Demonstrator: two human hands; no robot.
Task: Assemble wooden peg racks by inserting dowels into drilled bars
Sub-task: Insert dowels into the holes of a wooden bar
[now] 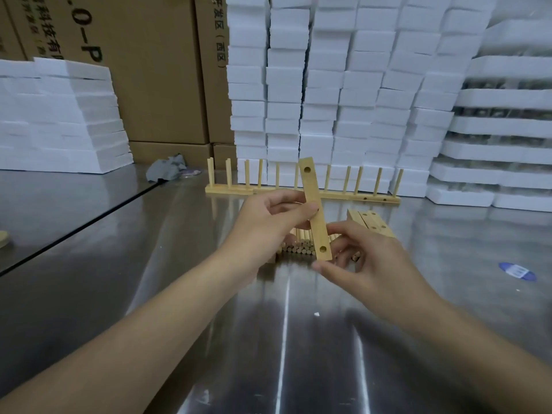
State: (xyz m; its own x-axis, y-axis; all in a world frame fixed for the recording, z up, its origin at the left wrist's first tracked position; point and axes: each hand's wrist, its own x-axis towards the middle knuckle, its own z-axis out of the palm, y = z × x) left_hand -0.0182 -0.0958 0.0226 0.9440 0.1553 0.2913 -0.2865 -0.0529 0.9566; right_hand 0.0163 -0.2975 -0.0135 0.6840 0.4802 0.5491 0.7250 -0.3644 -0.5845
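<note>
My left hand (268, 225) grips a drilled wooden bar (314, 204) near its middle and holds it almost upright above the table, with one hole near each end. My right hand (358, 258) sits just below and right of the bar, thumb and fingertips at its lower end; whether it holds a dowel I cannot tell. A pile of loose dowels (298, 246) lies on the table behind my hands. A stack of drilled bars (370, 222) lies to the right of it. Finished peg racks (301, 186) stand in a row farther back.
The steel table (209, 324) has a seam at the left. Stacks of white foam blocks (343, 85) and foam trays (501, 144) rise behind the racks, cardboard boxes (149, 70) at the back left. A grey rag (167, 170) and a blue sticker (516, 271) lie on the table.
</note>
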